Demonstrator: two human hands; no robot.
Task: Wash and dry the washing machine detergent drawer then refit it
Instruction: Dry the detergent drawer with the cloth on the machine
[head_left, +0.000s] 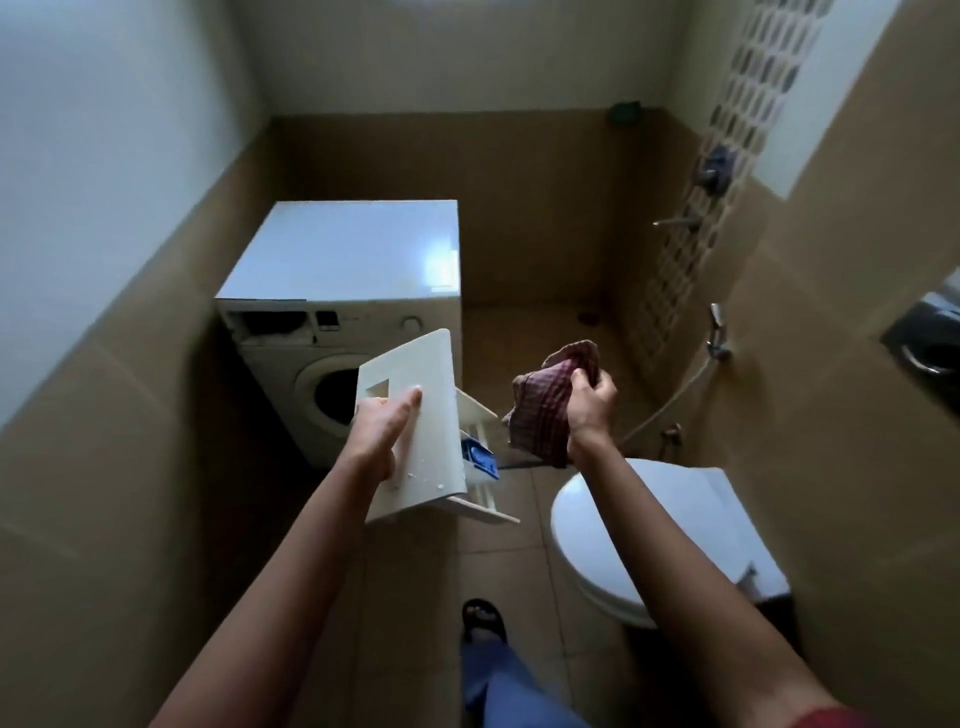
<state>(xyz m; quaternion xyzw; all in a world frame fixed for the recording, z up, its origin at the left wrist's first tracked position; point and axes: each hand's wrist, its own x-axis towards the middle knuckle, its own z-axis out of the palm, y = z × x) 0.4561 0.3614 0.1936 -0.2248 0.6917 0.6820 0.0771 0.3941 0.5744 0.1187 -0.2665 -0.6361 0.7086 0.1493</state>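
I hold the white detergent drawer (423, 384) in front of me, its flat front panel facing up and tilted, water drops on it. My left hand (382, 434) grips the panel from the near side, thumb along its face. A blue insert (480, 457) shows in the drawer body behind the panel. My right hand (589, 402) grips a bunched dark red checked cloth (545, 410) just right of the drawer, apart from it. The white washing machine (353, 270) stands ahead, its empty drawer slot (270, 325) dark at the top left of the front.
A white toilet (623, 525) with its lid down sits at the lower right. A hand sprayer with hose (719, 332) and taps (680, 222) hang on the right tiled wall. Brown tiled walls close in left and right. My sandalled foot (483, 618) stands on the floor tiles.
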